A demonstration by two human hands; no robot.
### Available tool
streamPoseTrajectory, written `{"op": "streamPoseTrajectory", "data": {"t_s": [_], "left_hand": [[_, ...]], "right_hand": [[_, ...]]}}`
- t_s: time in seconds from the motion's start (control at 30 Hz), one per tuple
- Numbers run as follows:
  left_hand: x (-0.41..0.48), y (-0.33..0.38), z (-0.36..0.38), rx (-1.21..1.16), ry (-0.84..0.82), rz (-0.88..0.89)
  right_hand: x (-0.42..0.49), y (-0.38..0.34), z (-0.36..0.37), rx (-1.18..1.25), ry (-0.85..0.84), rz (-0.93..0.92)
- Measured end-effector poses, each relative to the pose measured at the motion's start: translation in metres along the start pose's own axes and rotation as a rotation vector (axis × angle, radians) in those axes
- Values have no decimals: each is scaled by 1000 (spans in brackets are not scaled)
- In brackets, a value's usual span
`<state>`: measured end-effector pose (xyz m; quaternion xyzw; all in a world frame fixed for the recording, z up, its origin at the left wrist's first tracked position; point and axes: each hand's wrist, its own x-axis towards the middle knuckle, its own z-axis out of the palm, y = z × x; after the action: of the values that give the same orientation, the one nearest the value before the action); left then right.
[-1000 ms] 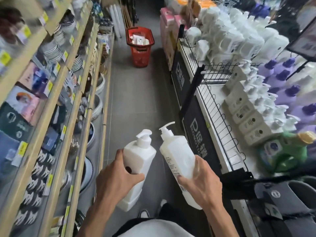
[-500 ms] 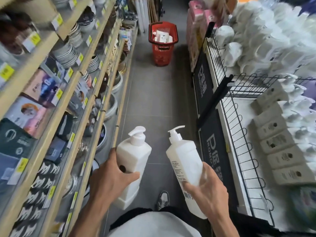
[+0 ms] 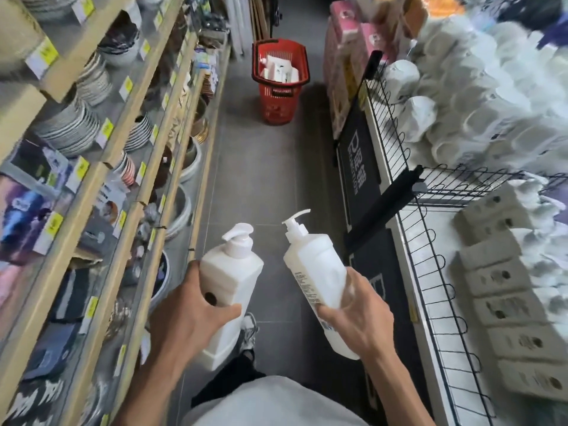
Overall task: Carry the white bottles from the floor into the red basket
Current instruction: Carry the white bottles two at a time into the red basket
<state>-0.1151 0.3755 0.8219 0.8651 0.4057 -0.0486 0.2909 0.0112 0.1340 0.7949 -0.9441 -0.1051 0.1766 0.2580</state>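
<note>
I'm gripping a square white pump bottle [image 3: 230,272] with my left hand [image 3: 187,315], fingers wrapping round its middle. My right hand [image 3: 356,315] is clutching a second white pump bottle [image 3: 316,269] by its lower body, top leaning leftward. The two aren't touching, and both are hanging above the grey floor [image 3: 255,179]. The red basket [image 3: 278,106] is standing well ahead down the aisle, holding more white bottles [image 3: 278,70]. Plate shelves [image 3: 129,167] are running along my left, a wire rack [image 3: 430,256] along my right.

Two white pump bottles [image 3: 231,281] [image 3: 316,272] held upright-tilted, red basket [image 3: 278,96] ahead holding more
</note>
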Motion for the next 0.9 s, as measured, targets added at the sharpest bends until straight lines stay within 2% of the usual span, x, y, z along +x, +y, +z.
{"op": "streamPoseTrajectory", "data": {"t_s": [0.2, 0.37, 0.63, 0.9], "left_hand": [[87, 17, -25, -2, -80, 55], [160, 38, -44, 15, -107, 107], [268, 103, -62, 121, -53, 166], [348, 172, -70, 139, 30, 92]], "right_hand": [[74, -53, 2, -120, 68, -19], [130, -84, 1, -127, 110, -5], [233, -114, -9, -124, 144, -31], [349, -123, -36, -55, 86, -78]]}}
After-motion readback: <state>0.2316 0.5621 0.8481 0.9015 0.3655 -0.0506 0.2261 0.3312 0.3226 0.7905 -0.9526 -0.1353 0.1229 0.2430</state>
